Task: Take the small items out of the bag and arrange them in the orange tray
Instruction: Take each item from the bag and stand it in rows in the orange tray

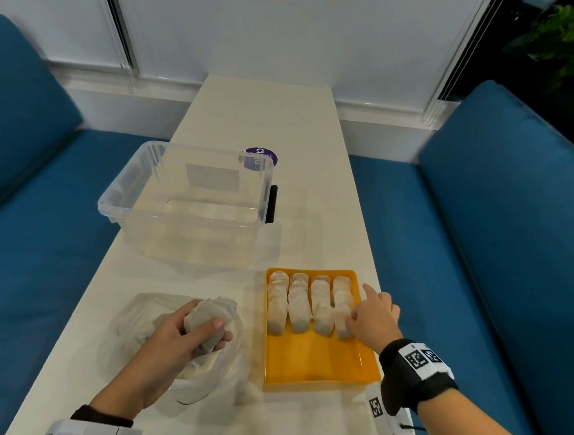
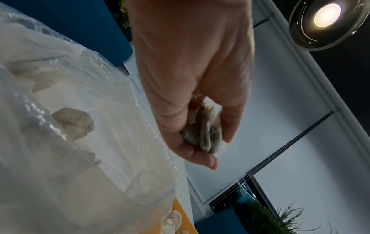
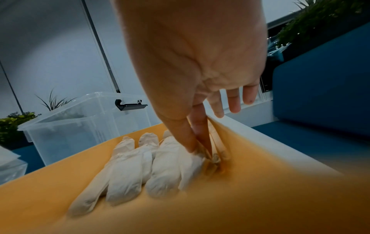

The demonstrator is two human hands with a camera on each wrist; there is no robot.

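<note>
An orange tray lies on the table at front right, with rows of small white sachets filling its far half. My right hand reaches into the tray's right row; thumb and index finger pinch a sachet against the tray wall, the other fingers spread. The tray fills the right wrist view, sachets lying side by side. My left hand grips a bunch of sachets over the clear plastic bag. The left wrist view shows that bunch in my left hand, with more sachets inside the bag.
A clear plastic bin with a black latch stands behind the bag and tray. A purple round sticker lies beyond it. Blue bench cushions flank the narrow white table on both sides.
</note>
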